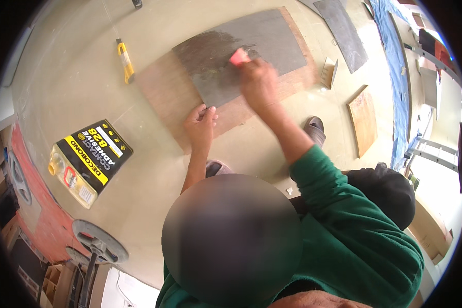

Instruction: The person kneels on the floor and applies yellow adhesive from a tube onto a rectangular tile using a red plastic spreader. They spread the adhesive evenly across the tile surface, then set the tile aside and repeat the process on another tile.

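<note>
A dark grey sheet lies flat on a thin brown wooden board on the floor. A wet, darker patch covers part of the sheet's left side. My right hand, slightly blurred, is closed on a small pink-red spreader against the sheet at the edge of that patch. At the sheet's near left corner, the fingers of my left hand pinch its edge. Left of the board lies a yellow utility knife. Nearer me on that side is a black and yellow adhesive tin.
Another grey strip lies at the far right. A small angled piece and a wooden offcut rest nearer, beside blue sheeting. A ladder stands beyond. At lower left is a grey wheel. My feet are close to the board.
</note>
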Tool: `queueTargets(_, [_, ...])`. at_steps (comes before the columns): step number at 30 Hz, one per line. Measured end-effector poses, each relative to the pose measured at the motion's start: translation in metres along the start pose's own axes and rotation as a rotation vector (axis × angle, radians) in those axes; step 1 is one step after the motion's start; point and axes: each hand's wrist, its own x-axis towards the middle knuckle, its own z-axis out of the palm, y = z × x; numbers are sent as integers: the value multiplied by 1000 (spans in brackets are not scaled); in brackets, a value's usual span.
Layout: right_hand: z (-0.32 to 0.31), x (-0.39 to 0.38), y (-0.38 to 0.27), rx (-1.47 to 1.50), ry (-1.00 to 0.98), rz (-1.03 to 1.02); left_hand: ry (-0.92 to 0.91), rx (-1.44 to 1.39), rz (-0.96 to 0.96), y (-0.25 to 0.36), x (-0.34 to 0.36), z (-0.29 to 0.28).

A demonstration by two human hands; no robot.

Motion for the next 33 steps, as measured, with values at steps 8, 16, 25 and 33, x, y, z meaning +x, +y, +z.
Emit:
queueTargets(8, [-7,-23,-82,84,-434,-482,-17,449,578,-19,21,-20])
queueTargets(16, [-132,150,9,-98,-229,-525,54,-145,-109,-30,-18,-45])
queueTargets(25, [-215,188,162,-418,-274,-116,465,25,194,-22,-50,-132])
queueTargets(33, [-190,185,174,-254,-429,102,860,54,977,58,-7,-161])
